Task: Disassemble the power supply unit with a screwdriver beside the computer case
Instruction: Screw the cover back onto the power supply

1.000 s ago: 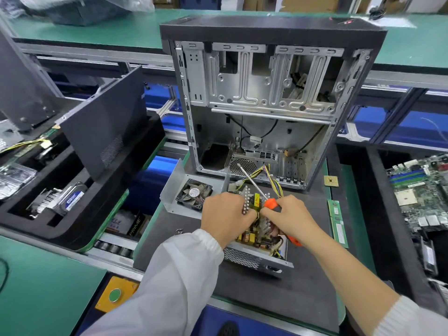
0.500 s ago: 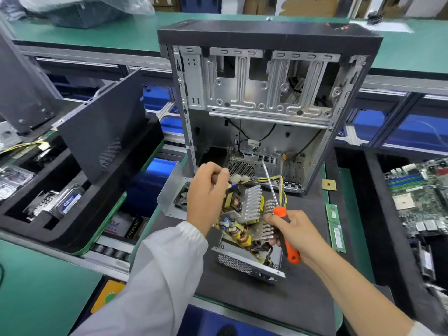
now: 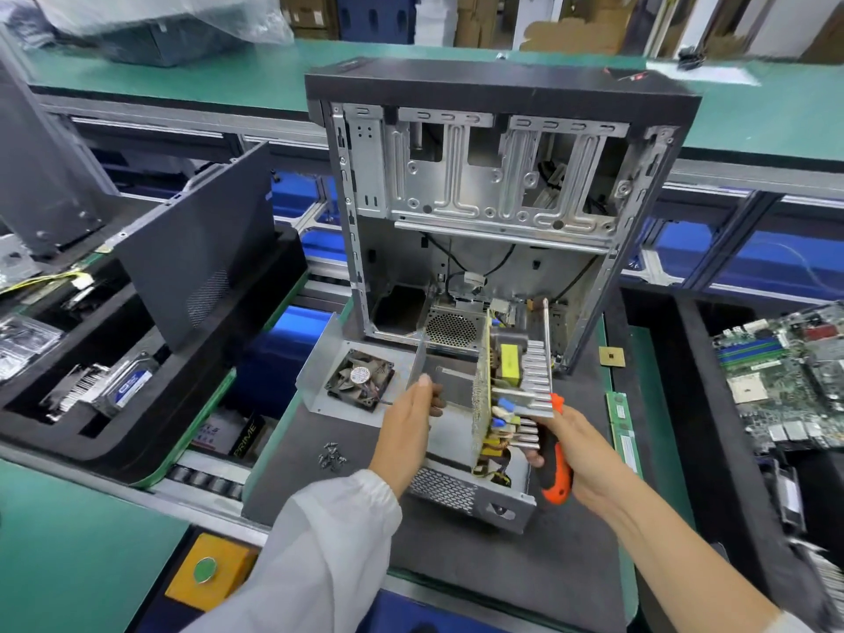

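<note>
At lower centre of the frame, the power supply housing (image 3: pixel 461 491), a folded sheet-metal tray with a perforated front wall, rests on the dark foam mat (image 3: pixel 525 550) in front of the open computer case (image 3: pixel 493 212). The circuit board (image 3: pixel 486 404) stands tilted on edge above the tray, carrying a ribbed aluminium heat sink (image 3: pixel 536 376). The left hand (image 3: pixel 406 431) pinches the tray's left wall. The right hand (image 3: pixel 575 454) grips the orange-and-black screwdriver (image 3: pixel 555 463) and also steadies the board. The detached cover with its fan (image 3: pixel 360 380) lies at left; loose screws (image 3: pixel 332 460) sit nearby.
</note>
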A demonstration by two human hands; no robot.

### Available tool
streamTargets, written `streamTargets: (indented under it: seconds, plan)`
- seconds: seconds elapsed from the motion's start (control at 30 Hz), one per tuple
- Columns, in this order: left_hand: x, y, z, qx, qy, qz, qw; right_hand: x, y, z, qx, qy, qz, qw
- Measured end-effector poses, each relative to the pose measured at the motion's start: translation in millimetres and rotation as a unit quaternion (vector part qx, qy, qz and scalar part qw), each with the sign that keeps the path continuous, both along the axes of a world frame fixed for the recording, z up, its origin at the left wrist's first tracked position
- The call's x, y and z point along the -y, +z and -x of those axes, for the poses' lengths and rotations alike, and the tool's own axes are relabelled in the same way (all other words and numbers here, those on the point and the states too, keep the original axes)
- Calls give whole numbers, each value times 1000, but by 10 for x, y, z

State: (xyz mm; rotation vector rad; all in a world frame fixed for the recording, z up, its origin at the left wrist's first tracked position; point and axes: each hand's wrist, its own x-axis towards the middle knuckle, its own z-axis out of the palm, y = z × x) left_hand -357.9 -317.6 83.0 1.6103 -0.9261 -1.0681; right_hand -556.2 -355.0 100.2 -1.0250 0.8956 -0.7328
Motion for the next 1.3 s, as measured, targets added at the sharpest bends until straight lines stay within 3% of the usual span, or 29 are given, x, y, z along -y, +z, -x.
streamTargets:
  seconds: [0.1, 0.2, 0.53, 0.93, 1.3]
  plan:
    - [-59, -70, 41, 115, -90, 24, 989, -2, -39, 91, 9, 22, 8, 1000]
    - [-94, -184, 72, 264, -163, 16, 950, -51, -103, 202, 17, 3, -11, 1000]
    - [-84, -252, 91, 393, -172, -19, 903, -181, -309, 501, 78, -167, -85, 979]
    - [-66, -254, 86, 407, -180, -34, 895, -140, -198, 748, 56, -181, -22, 982]
    - [-98, -133, 113, 428, -205, -48, 879, -53, -167, 812, -101, -192, 13, 976]
